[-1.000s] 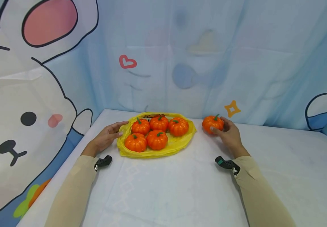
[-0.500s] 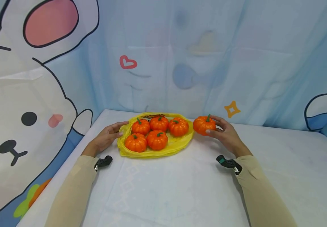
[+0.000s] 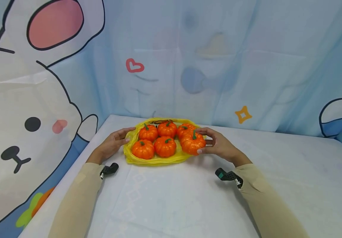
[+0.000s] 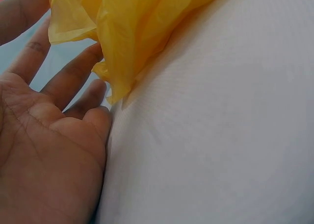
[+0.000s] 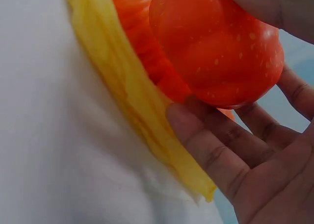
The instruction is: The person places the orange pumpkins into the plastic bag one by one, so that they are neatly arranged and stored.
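Observation:
A yellow plastic bag [image 3: 159, 162] lies spread wide on the table, with several small orange pumpkins [image 3: 142, 149] resting inside it. My right hand [image 3: 222, 145] grips another pumpkin [image 3: 193, 144] between thumb and fingers, over the right part of the bag; in the head view it partly covers the pumpkin [image 3: 184, 129] behind it. In the right wrist view the gripped pumpkin [image 5: 221, 47] hangs above the bag's rim [image 5: 132, 101]. At the bag's left edge, my left hand [image 3: 110, 145] has its fingers relaxed, close against the yellow plastic [image 4: 122, 33] in the left wrist view.
The white-covered table [image 3: 171, 198] reaches back to a light blue printed cloth [image 3: 171, 59]. A cartoon-printed cloth [image 3: 40, 109] borders the table on the left. Black wrist-worn devices [image 3: 228, 176] show at both sleeves.
My right hand has carried the pumpkin leftward from the table beside the bag to over the bag's right part. My left hand has stayed at the bag's left edge.

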`<state>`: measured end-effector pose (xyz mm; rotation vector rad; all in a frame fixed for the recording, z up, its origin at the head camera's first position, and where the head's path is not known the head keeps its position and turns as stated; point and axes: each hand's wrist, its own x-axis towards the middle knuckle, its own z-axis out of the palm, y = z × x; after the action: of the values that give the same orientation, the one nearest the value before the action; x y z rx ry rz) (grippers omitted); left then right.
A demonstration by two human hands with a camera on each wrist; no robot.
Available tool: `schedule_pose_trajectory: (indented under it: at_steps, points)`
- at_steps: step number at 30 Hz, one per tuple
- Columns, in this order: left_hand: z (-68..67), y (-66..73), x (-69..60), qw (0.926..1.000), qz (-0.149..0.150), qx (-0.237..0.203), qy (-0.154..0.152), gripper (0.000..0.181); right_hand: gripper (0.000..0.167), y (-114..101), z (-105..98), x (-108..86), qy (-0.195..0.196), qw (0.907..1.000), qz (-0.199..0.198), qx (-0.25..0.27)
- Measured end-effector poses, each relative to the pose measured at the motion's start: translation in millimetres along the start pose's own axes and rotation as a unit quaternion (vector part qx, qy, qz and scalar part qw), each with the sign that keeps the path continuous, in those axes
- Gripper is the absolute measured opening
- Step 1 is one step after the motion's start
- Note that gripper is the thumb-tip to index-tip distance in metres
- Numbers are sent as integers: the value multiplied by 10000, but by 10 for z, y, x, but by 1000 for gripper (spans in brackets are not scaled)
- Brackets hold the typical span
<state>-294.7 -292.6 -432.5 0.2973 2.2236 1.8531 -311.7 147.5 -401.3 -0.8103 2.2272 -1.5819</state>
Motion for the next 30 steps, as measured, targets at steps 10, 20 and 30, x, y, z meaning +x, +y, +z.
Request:
schedule_pose_trajectory:
  at_steps: [10,20,30]
  points:
    - [4,10,-15,9999,136,5,-76,54,72,72,118,36,213,9996,-142,125]
    - [-10,-10,-19,9998,166,-61,-92,53,73,141,147,55,108,9990,53,-424]
    - [-21,-29,5,9999,84,-124,-85,54,72,145,183,75,101,9944,132,-1040]
